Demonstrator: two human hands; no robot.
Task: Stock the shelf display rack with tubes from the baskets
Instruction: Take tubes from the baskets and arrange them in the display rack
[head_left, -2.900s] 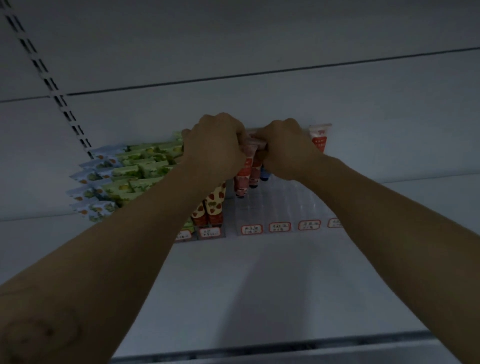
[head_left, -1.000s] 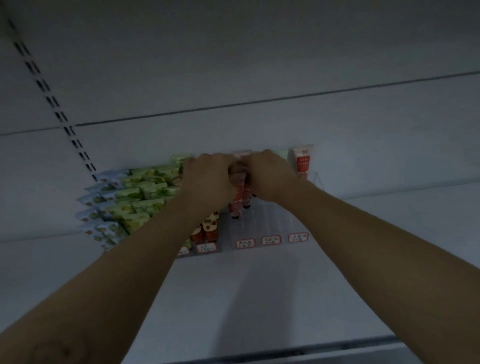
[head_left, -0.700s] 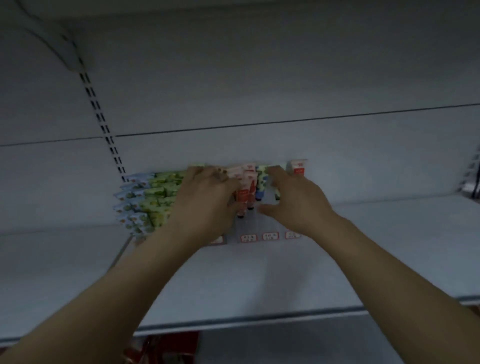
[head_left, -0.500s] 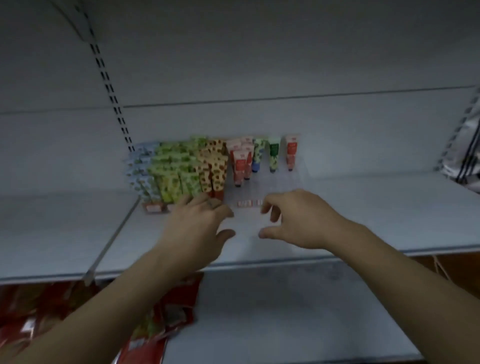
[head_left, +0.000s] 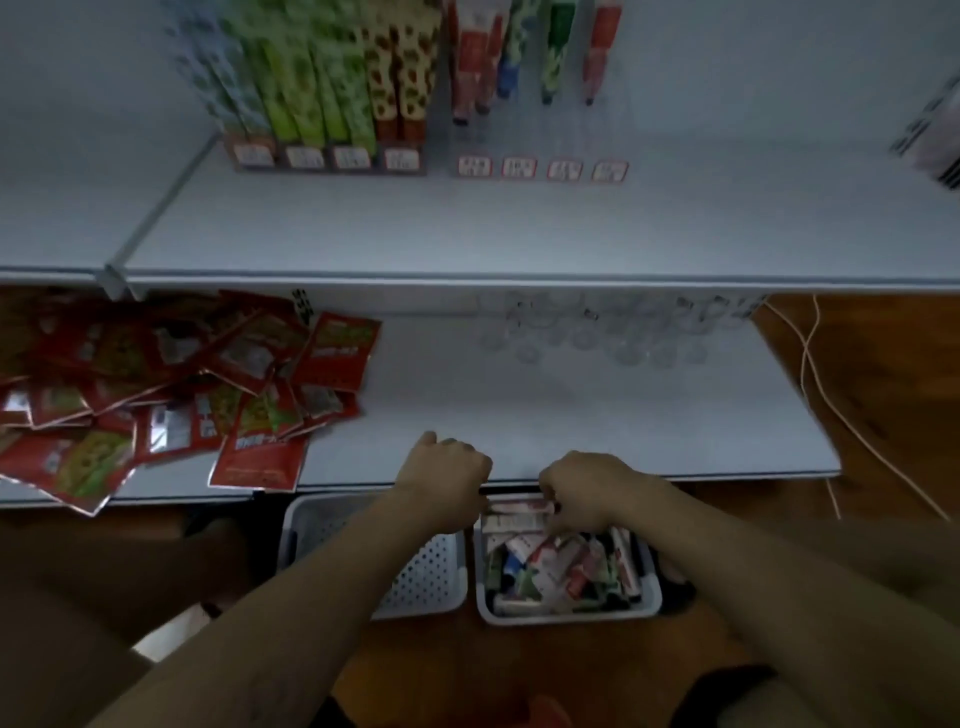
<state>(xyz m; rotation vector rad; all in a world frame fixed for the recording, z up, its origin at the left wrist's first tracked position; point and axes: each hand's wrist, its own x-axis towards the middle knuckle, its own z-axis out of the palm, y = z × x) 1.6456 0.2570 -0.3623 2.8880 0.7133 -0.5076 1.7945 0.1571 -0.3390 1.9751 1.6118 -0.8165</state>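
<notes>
The clear display rack (head_left: 540, 130) stands on the upper shelf (head_left: 519, 234), with a few red, blue and green tubes (head_left: 470, 57) upright in its back rows. On the floor below, a white basket (head_left: 566, 616) is full of mixed tubes (head_left: 550, 566). My right hand (head_left: 587, 488) reaches into its far end, fingers curled down on a white and red tube. My left hand (head_left: 447, 478) hovers beside it at the basket's far left corner with fingers curled; what it holds is hidden. A second white basket (head_left: 431, 571) on the left looks empty.
Boxed tubes in green, blue and strawberry print (head_left: 322, 78) fill the rack's left half. Red snack packets (head_left: 156, 389) lie heaped on the lower shelf (head_left: 571, 415), with clear plastic cups (head_left: 597, 332) behind. A pale cable (head_left: 831, 395) runs over the wooden floor at right.
Both hands left the rack on the upper shelf and dropped to the baskets on the floor. My view tilted down with them.
</notes>
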